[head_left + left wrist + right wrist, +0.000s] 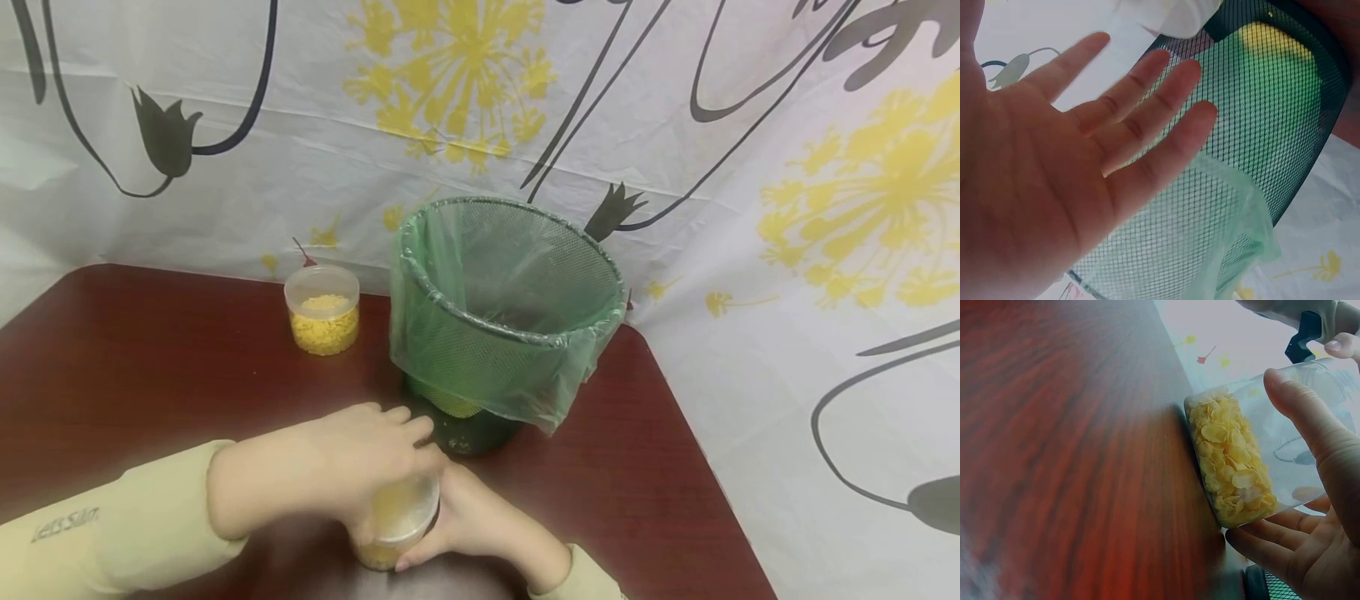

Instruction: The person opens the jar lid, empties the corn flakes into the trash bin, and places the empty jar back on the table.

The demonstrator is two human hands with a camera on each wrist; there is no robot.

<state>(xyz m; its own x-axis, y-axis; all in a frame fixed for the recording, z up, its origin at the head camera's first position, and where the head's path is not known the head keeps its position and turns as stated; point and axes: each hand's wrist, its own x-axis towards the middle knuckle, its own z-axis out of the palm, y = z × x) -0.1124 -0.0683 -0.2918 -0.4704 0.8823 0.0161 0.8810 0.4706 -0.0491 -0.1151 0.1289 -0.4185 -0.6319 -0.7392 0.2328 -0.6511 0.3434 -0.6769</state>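
Note:
A clear plastic jar part-filled with yellow flakes stands at the table's near side, tilted in the right wrist view. My right hand grips its side, thumb across the front and fingers behind. Over the jar's whitish lid is my left hand, its thumb right at the rim. In the left wrist view the left fingers are straight and spread, with nothing between them. A blurred white round edge shows beyond them. Part of the lid is hidden under the left hand.
A mesh wastebasket with a green plastic liner stands just beyond my hands. Left of it, a second jar holds yellow flakes. A patterned white curtain hangs behind the dark red table and along its right side.

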